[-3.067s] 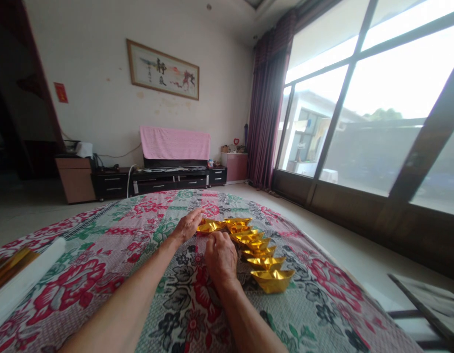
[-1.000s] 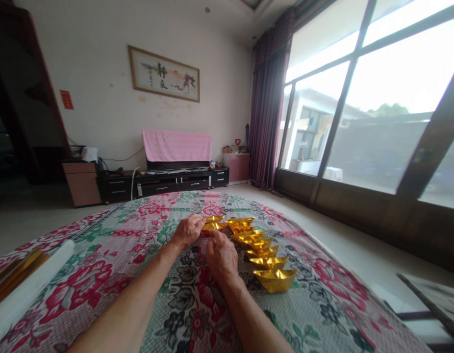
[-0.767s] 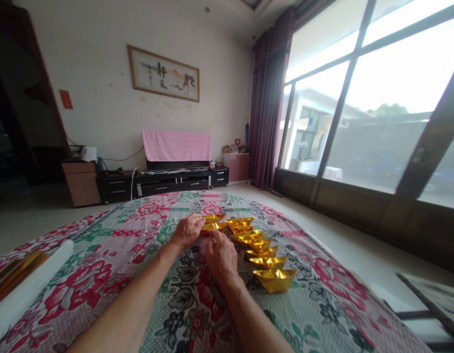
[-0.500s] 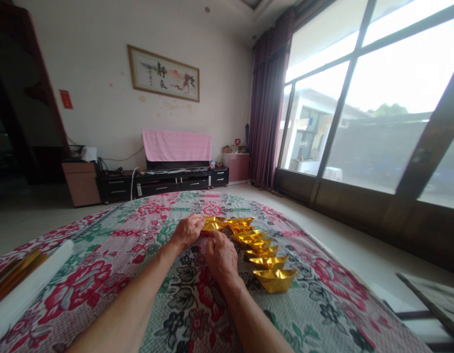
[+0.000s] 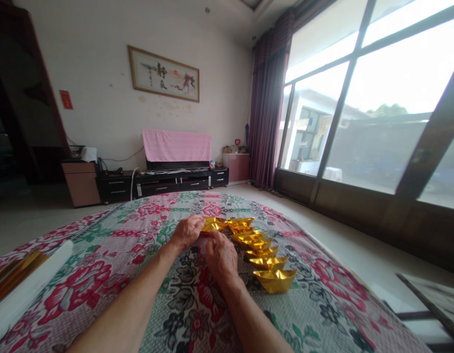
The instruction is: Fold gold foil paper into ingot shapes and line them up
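Observation:
Over the flowered cloth, my left hand [image 5: 188,231] is closed at the left end of a gold foil paper ingot [image 5: 214,225]. My right hand [image 5: 222,256], its fingers bent, is at the near side of the same ingot; the back of the hand hides the fingertips. Several more boat-shaped gold paper ingots stand in a slanting row just right of my hands, the nearest ingot [image 5: 276,281] showing its whole front. The far end of the row overlaps the held piece in view.
A patterned tablecloth [image 5: 131,274] covers the round table. At the left edge lie gold foil sheets [image 5: 19,274] beside a white roll [image 5: 37,282]. Beyond the table are a black low cabinet [image 5: 159,188] and a pink cloth [image 5: 177,145]; large windows line the right.

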